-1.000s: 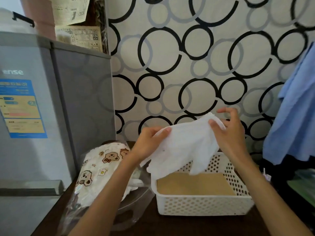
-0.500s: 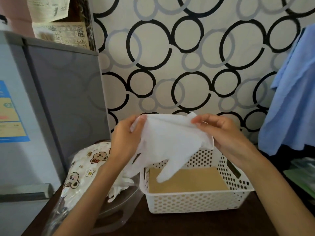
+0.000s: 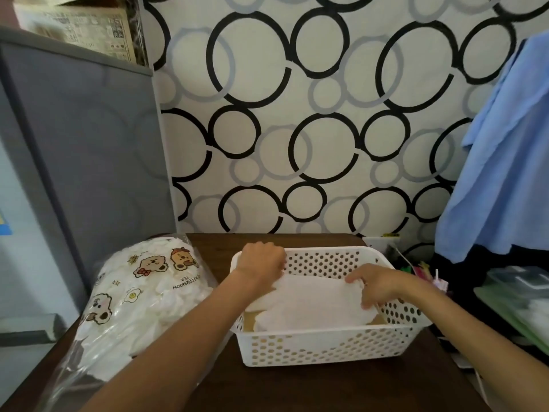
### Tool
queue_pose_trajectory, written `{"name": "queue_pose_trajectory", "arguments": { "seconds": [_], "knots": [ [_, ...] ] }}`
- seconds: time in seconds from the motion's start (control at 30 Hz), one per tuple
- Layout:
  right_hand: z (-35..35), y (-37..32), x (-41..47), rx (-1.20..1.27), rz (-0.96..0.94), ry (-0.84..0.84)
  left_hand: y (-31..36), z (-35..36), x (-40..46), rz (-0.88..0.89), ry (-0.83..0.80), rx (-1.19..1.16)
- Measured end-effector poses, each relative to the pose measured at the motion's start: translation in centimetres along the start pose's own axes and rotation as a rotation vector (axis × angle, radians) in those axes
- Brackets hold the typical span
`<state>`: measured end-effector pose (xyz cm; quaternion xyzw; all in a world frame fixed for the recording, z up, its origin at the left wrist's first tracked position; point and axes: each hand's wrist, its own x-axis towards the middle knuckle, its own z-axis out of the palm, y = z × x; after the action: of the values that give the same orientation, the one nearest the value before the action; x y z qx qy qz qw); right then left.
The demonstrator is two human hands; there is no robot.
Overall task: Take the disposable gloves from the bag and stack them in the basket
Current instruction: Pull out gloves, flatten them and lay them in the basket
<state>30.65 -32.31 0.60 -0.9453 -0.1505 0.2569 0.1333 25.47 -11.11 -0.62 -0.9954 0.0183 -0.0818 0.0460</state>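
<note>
- As both hands come down from chest height, the thin white disposable plastic glove (image 3: 309,304) now lies spread inside the white perforated plastic basket (image 3: 326,346), where half a second ago it hung in the air above the rim.
- Curled fingers of the left hand (image 3: 261,261) pinch the glove's far-left corner just beside the basket's back wall; the right hand (image 3: 375,285) grips the opposite edge, its fingertips (image 3: 367,304) bent down onto the sheet.
- Between the two sets of fingers the glove stretches flat; beneath it a strip of the brown basket floor shows at the near-left corner.
- By the look of it, this is the first glove being laid down, with release not yet made.
- Left of the left hand's fingers, well apart from them, the clear plastic bag printed with cartoon bears (image 3: 142,295) rests on the dark wooden table (image 3: 312,391), packed with white gloves, so most of the job appears to remain.
- Compared with the earlier frame, the camera view has tilted downward, bringing more tabletop into sight.
</note>
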Motion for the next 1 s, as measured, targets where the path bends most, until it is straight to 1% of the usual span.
{"name": "queue_pose_trajectory", "arguments": {
  "seconds": [0.07, 0.1, 0.13, 0.17, 0.23, 0.27, 0.33, 0.4, 0.43, 0.47, 0.5, 0.57, 0.63, 0.67, 0.7, 0.73, 0.77, 0.83, 0.87, 0.9, 1.0],
  "knots": [
    [0.2, 0.2, 0.5, -0.096, 0.017, 0.026, -0.2, -0.3, -0.1, 0.016, 0.081, 0.030],
    [0.2, 0.2, 0.7, -0.122, 0.021, 0.026, -0.3, -0.4, -0.2, 0.043, 0.105, -0.004],
    [0.3, 0.2, 0.8, -0.143, 0.023, 0.021, -0.4, -0.4, -0.4, 0.090, 0.088, -0.072],
    [0.5, 0.2, 0.9, -0.167, 0.021, 0.015, -0.5, -0.3, -0.7, 0.143, 0.013, -0.169],
    [0.9, 0.2, 1.0, -0.237, 0.017, 0.030, -0.4, -0.2, -1.3, 0.218, -0.245, -0.312],
    [1.2, 0.2, 1.0, -0.268, 0.017, 0.045, -0.3, -0.2, -1.6, 0.232, -0.358, -0.311],
    [1.8, 0.2, 1.2, -0.286, 0.023, 0.073, -0.7, -0.2, -1.9, 0.233, -0.527, -0.240],
    [2.1, 0.3, 1.3, -0.296, 0.026, 0.090, -1.3, -0.7, -2.0, 0.208, -0.621, -0.153],
    [2.1, 0.3, 1.3, -0.304, 0.023, 0.100, -1.5, -1.0, -2.1, 0.199, -0.627, -0.094],
    [2.1, 0.3, 1.2, -0.315, 0.017, 0.114, -1.6, -1.5, -2.2, 0.193, -0.598, -0.030],
    [2.1, 0.3, 1.1, -0.327, 0.009, 0.125, -1.5, -2.0, -2.3, 0.184, -0.538, 0.029],
    [1.8, 0.2, 0.7, -0.345, -0.020, 0.138, -1.3, -3.0, -2.4, 0.159, -0.359, 0.105],
    [1.3, 0.1, 0.2, -0.337, -0.068, 0.179, -1.1, -3.5, -2.3, 0.145, -0.226, 0.099],
    [1.1, -0.1, 0.0, -0.333, -0.099, 0.216, -0.9, -3.5, -2.2, 0.156, -0.213, 0.057],
    [0.9, -0.2, -0.2, -0.330, -0.125, 0.232, -0.6, -3.3, -2.3, 0.173, -0.247, 0.002],
    [0.9, -0.2, -0.2, -0.329, -0.139, 0.206, -0.2, -2.9, -2.4, 0.190, -0.318, -0.046],
    [1.1, -0.3, -0.3, -0.331, -0.140, 0.134, 0.2, -2.2, -2.5, 0.197, -0.408, -0.065],
    [1.7, -0.6, -0.2, -0.367, -0.109, -0.060, 0.7, -0.8, -3.0, 0.195, -0.543, -0.011],
    [2.0, -0.7, 0.1, -0.394, -0.090, -0.129, 0.7, -0.2, -3.1, 0.191, -0.574, 0.024],
    [2.1, -0.8, 0.3, -0.409, -0.079, -0.162, 0.4, 0.3, -3.2, 0.187, -0.582, 0.045],
    [1.9, -1.3, 1.1, -0.400, -0.087, -0.185, -0.5, 0.6, -3.4, 0.169, -0.583, 0.074]
  ]
}}
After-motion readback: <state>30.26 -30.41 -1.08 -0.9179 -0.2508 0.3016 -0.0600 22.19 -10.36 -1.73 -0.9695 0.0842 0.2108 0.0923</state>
